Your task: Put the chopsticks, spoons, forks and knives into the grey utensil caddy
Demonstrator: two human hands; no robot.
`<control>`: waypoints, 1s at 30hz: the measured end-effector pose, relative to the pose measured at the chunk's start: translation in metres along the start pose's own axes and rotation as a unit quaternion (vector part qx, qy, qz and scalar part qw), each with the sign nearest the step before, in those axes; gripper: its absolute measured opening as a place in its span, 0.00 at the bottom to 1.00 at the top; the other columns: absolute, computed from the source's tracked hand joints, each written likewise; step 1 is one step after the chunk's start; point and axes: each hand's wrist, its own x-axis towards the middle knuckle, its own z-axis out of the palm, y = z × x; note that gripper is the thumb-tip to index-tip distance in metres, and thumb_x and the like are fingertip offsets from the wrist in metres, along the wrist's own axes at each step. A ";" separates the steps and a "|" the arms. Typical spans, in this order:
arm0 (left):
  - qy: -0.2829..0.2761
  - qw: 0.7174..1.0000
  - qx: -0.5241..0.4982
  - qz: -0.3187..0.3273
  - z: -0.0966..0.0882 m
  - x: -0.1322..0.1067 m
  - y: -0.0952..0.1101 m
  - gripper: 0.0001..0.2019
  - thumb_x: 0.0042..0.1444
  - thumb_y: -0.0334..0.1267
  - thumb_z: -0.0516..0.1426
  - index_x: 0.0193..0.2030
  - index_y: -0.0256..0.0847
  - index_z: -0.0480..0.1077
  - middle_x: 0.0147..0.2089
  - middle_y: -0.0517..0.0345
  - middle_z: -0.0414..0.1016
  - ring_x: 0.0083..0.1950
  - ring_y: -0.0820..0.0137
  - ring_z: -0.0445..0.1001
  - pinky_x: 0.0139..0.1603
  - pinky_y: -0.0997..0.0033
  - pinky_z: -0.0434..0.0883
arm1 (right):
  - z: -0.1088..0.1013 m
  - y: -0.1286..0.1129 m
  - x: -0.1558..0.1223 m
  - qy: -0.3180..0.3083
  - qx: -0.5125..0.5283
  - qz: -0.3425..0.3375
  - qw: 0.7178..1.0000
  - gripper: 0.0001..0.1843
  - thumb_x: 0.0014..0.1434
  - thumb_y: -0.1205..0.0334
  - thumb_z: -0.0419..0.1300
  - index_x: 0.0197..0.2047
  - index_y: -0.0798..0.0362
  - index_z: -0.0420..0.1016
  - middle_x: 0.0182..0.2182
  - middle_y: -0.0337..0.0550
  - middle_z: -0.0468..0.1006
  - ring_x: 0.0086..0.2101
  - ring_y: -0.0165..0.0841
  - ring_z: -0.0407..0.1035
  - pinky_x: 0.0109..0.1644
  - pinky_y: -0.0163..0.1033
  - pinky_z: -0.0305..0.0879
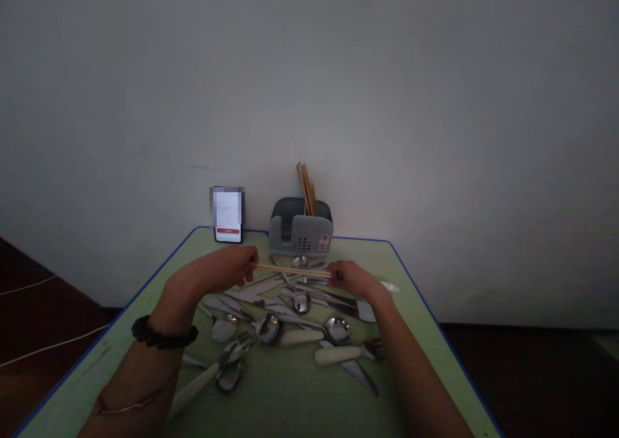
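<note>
A pair of wooden chopsticks (293, 271) is held level above the table, one end in each hand. My left hand (231, 268) pinches the left end with closed fingers. My right hand (354, 278) grips the right end, fingers closed too. Under them lies a heap of metal cutlery (285, 325): several spoons, knives and forks, some with white handles. Behind it stands a grey cutlery holder (300, 231) with several chopsticks (307, 189) upright in it.
A phone (227, 215) with a lit screen leans against the white wall at the table's back left. The green table (285, 399) has a blue edge. Dark floor with white cables lies to the left.
</note>
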 end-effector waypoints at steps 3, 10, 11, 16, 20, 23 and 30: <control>0.005 1.000 -0.004 0.009 -0.001 -0.002 0.006 0.06 0.51 0.30 0.46 0.33 0.41 0.62 0.35 0.55 0.77 0.34 0.68 0.75 0.33 0.70 0.67 | -0.005 0.002 -0.003 0.020 0.024 -0.005 0.999 0.11 0.50 0.68 0.62 0.39 0.57 0.76 0.34 0.45 0.78 0.34 0.34 0.70 0.38 0.34 0.62; 0.054 0.992 -0.068 0.087 -0.004 -0.006 0.021 0.11 0.61 0.43 0.44 0.35 0.41 0.61 0.35 0.56 0.75 0.34 0.69 0.74 0.35 0.70 0.68 | -0.047 -0.017 -0.035 0.074 0.245 -0.104 0.961 0.13 0.55 0.56 0.60 0.41 0.55 0.72 0.35 0.43 0.77 0.34 0.32 0.71 0.40 0.38 0.67; 0.061 0.991 -0.073 0.098 -0.005 -0.006 0.024 0.11 0.61 0.43 0.44 0.36 0.41 0.61 0.35 0.56 0.75 0.34 0.69 0.74 0.35 0.70 0.68 | -0.053 -0.021 -0.041 0.084 0.296 -0.108 0.945 0.14 0.55 0.55 0.59 0.42 0.54 0.71 0.32 0.41 0.77 0.31 0.30 0.71 0.37 0.37 0.67; 0.105 0.982 -0.056 0.144 -0.012 -0.013 0.037 0.12 0.63 0.44 0.44 0.39 0.41 0.64 0.34 0.58 0.74 0.36 0.70 0.72 0.38 0.71 0.67 | -0.076 -0.037 -0.067 0.161 0.376 -0.094 0.908 0.14 0.51 0.55 0.64 0.38 0.54 0.73 0.25 0.37 0.76 0.24 0.28 0.69 0.31 0.35 0.67; 0.144 0.975 -0.042 0.166 -0.017 -0.018 0.047 0.13 0.61 0.46 0.48 0.38 0.40 0.68 0.34 0.59 0.74 0.35 0.71 0.71 0.37 0.72 0.67 | -0.083 -0.040 -0.073 0.252 0.421 -0.073 0.868 0.13 0.47 0.56 0.67 0.34 0.54 0.74 0.24 0.37 0.76 0.25 0.29 0.71 0.32 0.35 0.67; 0.134 0.976 -0.039 0.166 -0.017 -0.019 0.050 0.15 0.60 0.48 0.49 0.36 0.40 0.69 0.34 0.58 0.74 0.34 0.71 0.71 0.36 0.73 0.67 | -0.080 -0.039 -0.068 0.287 0.478 -0.074 0.827 0.12 0.45 0.57 0.68 0.30 0.54 0.73 0.25 0.37 0.77 0.25 0.28 0.71 0.33 0.35 0.67; 0.094 0.986 -0.029 0.136 -0.014 -0.017 0.043 0.16 0.57 0.51 0.52 0.35 0.40 0.71 0.34 0.59 0.75 0.35 0.69 0.72 0.36 0.74 0.67 | -0.071 -0.041 -0.055 0.260 0.550 -0.099 0.788 0.10 0.45 0.60 0.68 0.31 0.54 0.75 0.27 0.38 0.78 0.28 0.27 0.71 0.37 0.36 0.68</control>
